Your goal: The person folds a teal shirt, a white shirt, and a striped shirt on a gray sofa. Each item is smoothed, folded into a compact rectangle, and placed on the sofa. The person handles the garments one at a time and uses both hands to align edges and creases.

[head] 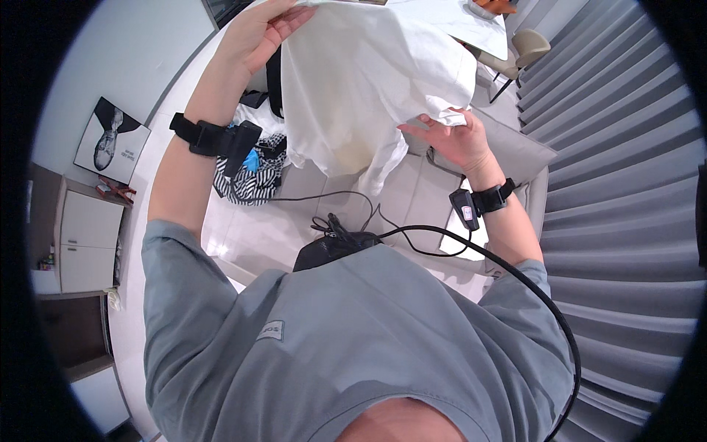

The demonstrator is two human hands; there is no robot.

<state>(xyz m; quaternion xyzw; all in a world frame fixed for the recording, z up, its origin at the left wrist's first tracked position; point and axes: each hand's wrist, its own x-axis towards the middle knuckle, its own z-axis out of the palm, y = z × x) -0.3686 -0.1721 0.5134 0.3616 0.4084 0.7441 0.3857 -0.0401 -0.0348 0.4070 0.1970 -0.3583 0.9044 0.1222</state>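
Note:
A white cloth garment (353,83) hangs spread out between my raised hands, with creases and a faint yellowish patch near its lower part. My left hand (273,33) grips its upper left edge at the top of the view. Lower down on the right, my right hand (450,135) pinches a bunched edge of the white fabric between thumb and fingers. Beneath and left of the garment lies a pile of clothes (251,177), with black-and-white striped, patterned, white and blue pieces. Each wrist wears a black strap with a small device.
A light grey sofa (409,182) stands in front of me, with a white sheet-like item (467,237) on its right part. Thin black cables (309,197) run between the wrist devices and my waist. Beyond are a marble-look table (442,22), a beige chair (527,47) and grey curtains (607,166).

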